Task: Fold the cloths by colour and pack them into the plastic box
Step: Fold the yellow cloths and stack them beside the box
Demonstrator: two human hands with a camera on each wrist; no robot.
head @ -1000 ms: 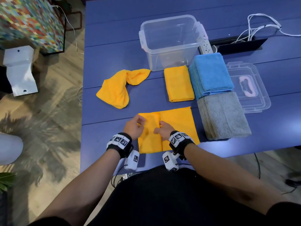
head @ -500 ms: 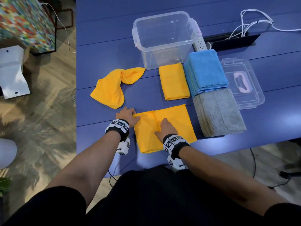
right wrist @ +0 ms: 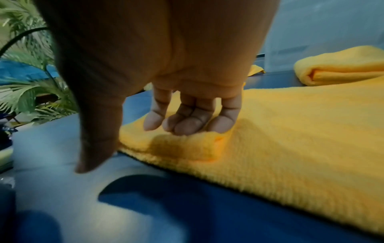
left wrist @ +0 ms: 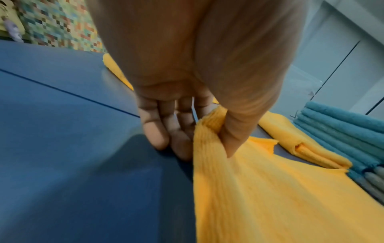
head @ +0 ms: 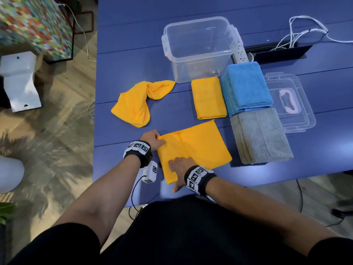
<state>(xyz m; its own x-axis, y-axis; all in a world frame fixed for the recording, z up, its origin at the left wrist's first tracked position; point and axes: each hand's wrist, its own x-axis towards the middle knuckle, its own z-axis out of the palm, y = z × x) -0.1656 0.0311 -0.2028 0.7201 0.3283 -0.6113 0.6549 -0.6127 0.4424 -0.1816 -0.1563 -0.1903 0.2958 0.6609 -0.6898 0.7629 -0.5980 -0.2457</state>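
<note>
Left hand (left wrist: 182,115) apparently pinching cloth (left wrist: 270,197)

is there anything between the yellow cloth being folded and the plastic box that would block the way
Partly. The folded yellow cloth lies on the table directly between the cloth being folded and the plastic box. It is low and flat, so lifting over it should clear. The box looks empty and its top is open.

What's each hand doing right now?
Left hand: pinching the corner of the half-folded yellow cloth.
Right hand: open, fingers resting on that cloth.
</note>
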